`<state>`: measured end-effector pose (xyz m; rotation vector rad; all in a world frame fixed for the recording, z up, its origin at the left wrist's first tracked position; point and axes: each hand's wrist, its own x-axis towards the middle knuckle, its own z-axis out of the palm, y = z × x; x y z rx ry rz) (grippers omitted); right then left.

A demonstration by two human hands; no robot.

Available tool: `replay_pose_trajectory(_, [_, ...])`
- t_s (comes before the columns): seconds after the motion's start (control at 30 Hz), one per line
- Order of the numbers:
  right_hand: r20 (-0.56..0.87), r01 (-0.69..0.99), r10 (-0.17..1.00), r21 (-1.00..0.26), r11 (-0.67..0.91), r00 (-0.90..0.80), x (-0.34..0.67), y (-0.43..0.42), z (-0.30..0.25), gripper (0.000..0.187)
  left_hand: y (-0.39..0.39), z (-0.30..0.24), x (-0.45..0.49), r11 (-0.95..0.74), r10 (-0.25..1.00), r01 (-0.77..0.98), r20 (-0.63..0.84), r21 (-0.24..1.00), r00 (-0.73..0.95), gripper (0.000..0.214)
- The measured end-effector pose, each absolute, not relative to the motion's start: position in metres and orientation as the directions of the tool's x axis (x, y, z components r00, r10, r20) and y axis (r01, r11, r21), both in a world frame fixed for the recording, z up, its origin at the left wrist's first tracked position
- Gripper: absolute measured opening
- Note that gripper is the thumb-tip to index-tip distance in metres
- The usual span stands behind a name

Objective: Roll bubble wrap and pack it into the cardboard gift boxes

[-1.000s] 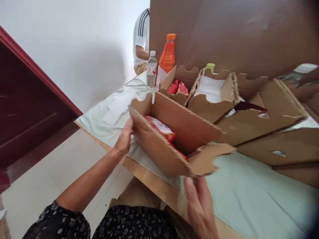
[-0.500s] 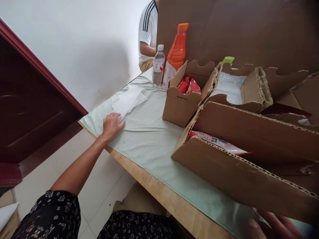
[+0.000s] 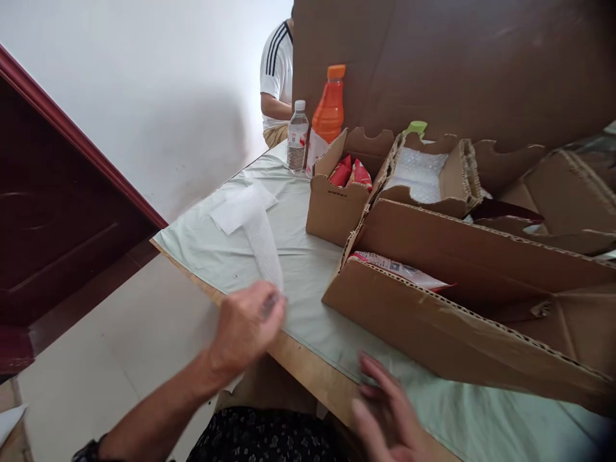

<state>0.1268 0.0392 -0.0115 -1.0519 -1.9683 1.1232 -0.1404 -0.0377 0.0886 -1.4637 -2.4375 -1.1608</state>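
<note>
Bubble wrap (image 3: 264,247) pinched in left hand (image 3: 245,324) at table edge (image 3: 308,366).

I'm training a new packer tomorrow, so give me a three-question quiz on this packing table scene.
1. True or false: the left hand pinches a white bubble-wrap sheet.
2. Which bottle is taller: the orange bottle or the clear water bottle?
3. What shows inside the nearest open cardboard box? A) a red-and-white packet B) a green cap C) nothing

Key: 1 true; 2 the orange bottle; 3 A. The right hand is blurred, open, holding nothing.
</note>
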Motion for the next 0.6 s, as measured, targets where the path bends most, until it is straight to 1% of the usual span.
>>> replay_pose_trajectory(0.03, [0.083, 0.282, 0.814, -0.914, 0.292, -0.575, 0.109, 0.030, -0.002, 0.057, -0.035, 0.086, -0.120, 0.223, 0.776, 0.717, 0.325, 0.661, -0.541, 0.018])
replay_pose_trajectory(0.1, [0.006, 0.216, 0.746, -0.956, 0.201, -0.666, 0.085, 0.024, 0.010, 0.073, -0.032, 0.081, -0.087, 0.147, 0.865, 0.534, 0.154, 0.833, -0.477, 0.012])
replay_pose_trajectory(0.13, [-0.025, 0.199, 0.748, -0.969, 0.144, -0.663, 0.080, 0.025, 0.012, 0.076, -0.033, 0.079, -0.077, 0.108, 0.900, 0.445, 0.103, 0.889, -0.424, 0.009])
replay_pose_trajectory(0.17, [-0.055, 0.196, 0.777, -0.976, 0.089, -0.627, 0.079, 0.029, 0.013, 0.073, -0.035, 0.078, -0.072, 0.067, 0.921, 0.385, 0.092, 0.920, -0.379, 0.012])
replay_pose_trajectory(0.2, [-0.084, 0.207, 0.820, -0.978, 0.042, -0.565, 0.081, 0.034, 0.012, 0.068, -0.038, 0.076, -0.071, 0.026, 0.925, 0.371, 0.118, 0.928, -0.361, 0.019])
replay_pose_trajectory(0.23, [-0.101, 0.218, 0.863, -0.976, 0.011, -0.496, 0.086, 0.040, 0.010, 0.062, -0.041, 0.074, -0.075, -0.008, 0.914, 0.406, 0.172, 0.914, -0.368, 0.024])
replay_pose_trajectory(0.27, [-0.111, 0.232, 0.893, -0.973, -0.007, -0.435, 0.091, 0.046, 0.008, 0.058, -0.044, 0.071, -0.083, -0.026, 0.888, 0.483, 0.242, 0.875, -0.391, 0.026])
replay_pose_trajectory(0.33, [-0.116, 0.267, 0.929, -0.963, -0.019, -0.352, 0.105, 0.055, 0.006, 0.052, -0.047, 0.064, -0.105, -0.010, 0.836, 0.670, 0.373, 0.743, -0.401, 0.025])
replay_pose_trajectory(0.4, [-0.134, 0.328, 0.939, -0.944, -0.024, -0.316, 0.122, 0.062, 0.009, 0.049, -0.047, 0.057, -0.129, 0.026, 0.837, 0.808, 0.429, 0.588, -0.340, 0.031])
replay_pose_trajectory(0.43, [-0.147, 0.372, 0.944, -0.928, -0.028, -0.296, 0.132, 0.064, 0.012, 0.048, -0.045, 0.053, -0.138, 0.045, 0.855, 0.854, 0.422, 0.519, -0.301, 0.036])
replay_pose_trajectory(0.5, [-0.160, 0.464, 0.961, -0.885, -0.039, -0.225, 0.153, 0.068, 0.020, 0.048, -0.040, 0.047, -0.151, 0.062, 0.906, 0.910, 0.360, 0.409, -0.223, 0.044])
replay_pose_trajectory(0.6, [-0.137, 0.572, 0.985, -0.818, -0.052, -0.105, 0.187, 0.073, 0.032, 0.054, -0.034, 0.039, -0.149, 0.005, 0.964, 0.941, 0.248, 0.339, -0.095, 0.040])
